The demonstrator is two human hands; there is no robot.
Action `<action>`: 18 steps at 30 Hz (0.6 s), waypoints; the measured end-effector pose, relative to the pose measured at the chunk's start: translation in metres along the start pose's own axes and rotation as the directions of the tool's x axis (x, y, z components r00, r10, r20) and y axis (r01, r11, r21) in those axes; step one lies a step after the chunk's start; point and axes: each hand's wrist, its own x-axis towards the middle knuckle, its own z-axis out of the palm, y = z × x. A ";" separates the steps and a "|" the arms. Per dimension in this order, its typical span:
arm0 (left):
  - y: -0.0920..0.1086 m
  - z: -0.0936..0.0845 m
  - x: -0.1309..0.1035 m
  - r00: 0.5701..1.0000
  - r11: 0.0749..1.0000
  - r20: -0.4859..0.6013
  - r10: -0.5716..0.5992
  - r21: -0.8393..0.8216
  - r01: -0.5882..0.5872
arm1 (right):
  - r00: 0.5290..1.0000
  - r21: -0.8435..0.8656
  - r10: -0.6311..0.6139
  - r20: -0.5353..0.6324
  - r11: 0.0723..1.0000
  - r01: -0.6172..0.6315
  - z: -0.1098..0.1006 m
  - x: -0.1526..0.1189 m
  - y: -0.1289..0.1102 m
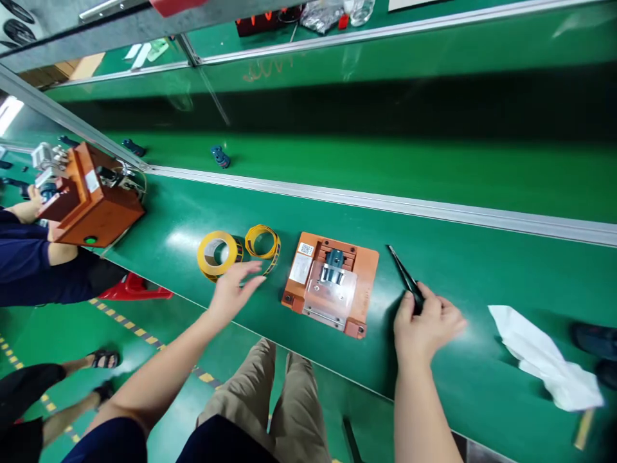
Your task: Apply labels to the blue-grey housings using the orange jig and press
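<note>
My left hand (237,289) hovers near the front of two yellow rolls, thumb and fingers apart, with nothing between them. The larger roll (207,254) lies flat, and a smaller coil of yellow tape (253,239) with dark marks is beside it, its loose end trailing toward my fingers. Black tweezers (401,269) are pinched in my right hand (427,318), their tips pointing away from me. Between my hands sits an orange fixture (369,273) with a clear cover plate (328,296) and a dark blue part (335,259) held in it.
A crumpled white cloth (544,354) and dark objects lie at the right. A metal rail (337,193) crosses behind the fixture, with a small dark part (220,156) beyond it. At the left, a person works at an orange machine (103,206).
</note>
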 end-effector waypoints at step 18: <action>-0.057 -0.011 0.062 0.848 0.638 0.125 0.514 0.605 -0.476 | 0.992 -0.079 0.127 -0.022 0.989 -0.129 -0.005 -0.002 -0.004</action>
